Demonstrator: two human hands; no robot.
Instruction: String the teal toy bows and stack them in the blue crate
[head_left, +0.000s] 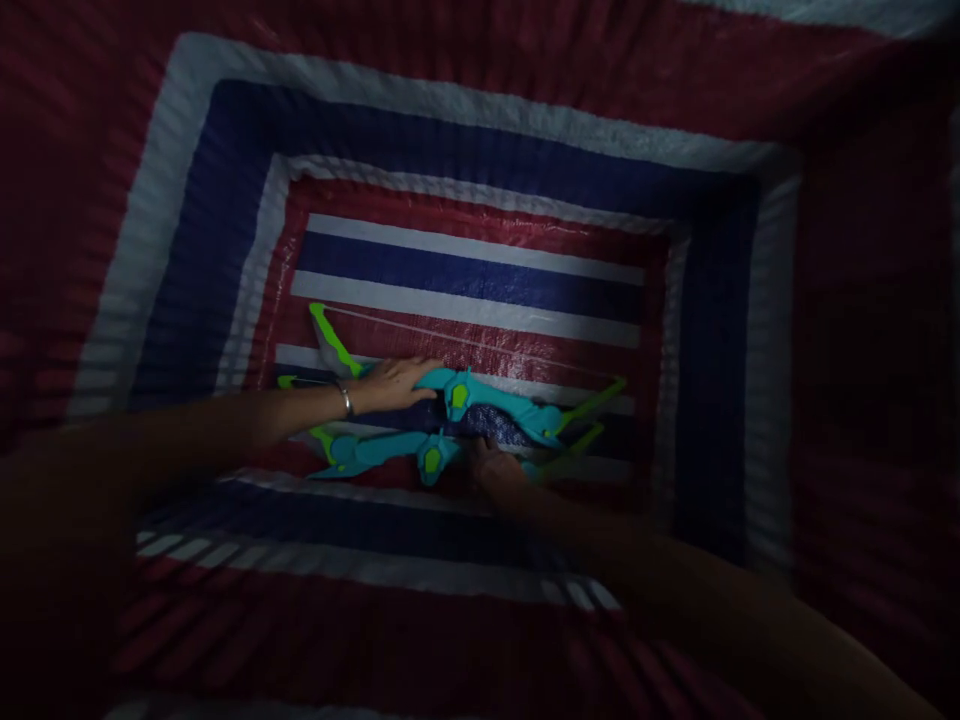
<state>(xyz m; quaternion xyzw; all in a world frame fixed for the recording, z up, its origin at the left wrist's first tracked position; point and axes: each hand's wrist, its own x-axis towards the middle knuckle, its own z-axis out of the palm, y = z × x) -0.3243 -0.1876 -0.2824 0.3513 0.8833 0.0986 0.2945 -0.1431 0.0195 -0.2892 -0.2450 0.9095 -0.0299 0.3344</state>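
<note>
Two turquoise toy bows with bright green tips lie roughly parallel on the floor of a large striped bag. The upper toy bow (517, 402) has a thin pale string running above it between its tips. My left hand (394, 385), with a bracelet on the wrist, is over its left limb, thumb and fingers on either side of it. Nearer to me is the lower toy bow (382, 452). Its part right of the green centre is hidden by my right hand (496, 468), whose fingers curl round it in shadow.
Steep walls of the striped bag (480, 125), red, white and blue, rise on all sides of my arms. Its striped bottom (472, 265) shows beyond the bows. The light is dim, and the corners and right wall are very dark.
</note>
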